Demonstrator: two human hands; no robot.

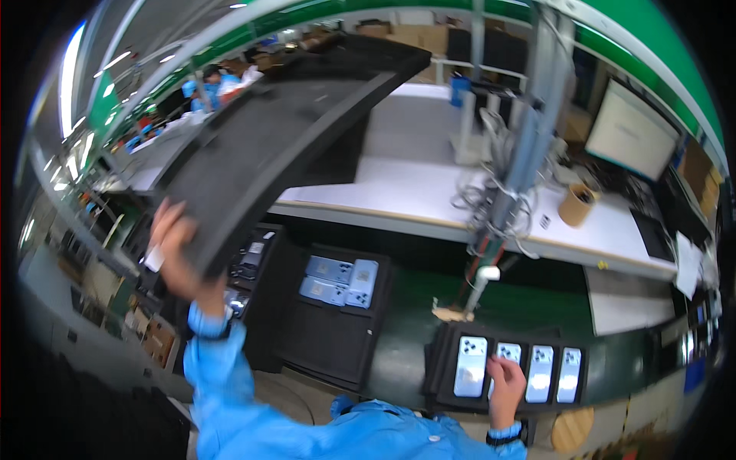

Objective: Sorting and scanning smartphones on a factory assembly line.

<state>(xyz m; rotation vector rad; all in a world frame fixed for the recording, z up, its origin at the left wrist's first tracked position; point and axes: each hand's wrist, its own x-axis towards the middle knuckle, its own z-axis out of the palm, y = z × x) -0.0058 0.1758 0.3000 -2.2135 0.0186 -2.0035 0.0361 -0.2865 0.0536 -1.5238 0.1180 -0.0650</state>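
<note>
My left hand point(175, 245) is closed on the near left end of a large black tray point(268, 130). The tray is raised and tilted over the left side, and it is slightly blurred. My right hand point(506, 387) is low on the right, its fingers bent onto a light-blue smartphone point(509, 352) that they partly hide. That phone is in a row with another light-blue phone point(470, 368) on its left and two more phones point(540, 374) on its right. All lie in a black tray point(447, 383) with their camera sides up.
A black tray point(326, 337) left of centre holds several light-blue phones point(330, 268). Beside it, a black bin point(264, 268) holds dark parts. Beyond is a white workbench point(414, 153) with a grey post point(529, 153), tangled cables, a monitor point(632, 126) and a brown cup point(576, 205). A round wooden stool point(573, 429) stands lower right.
</note>
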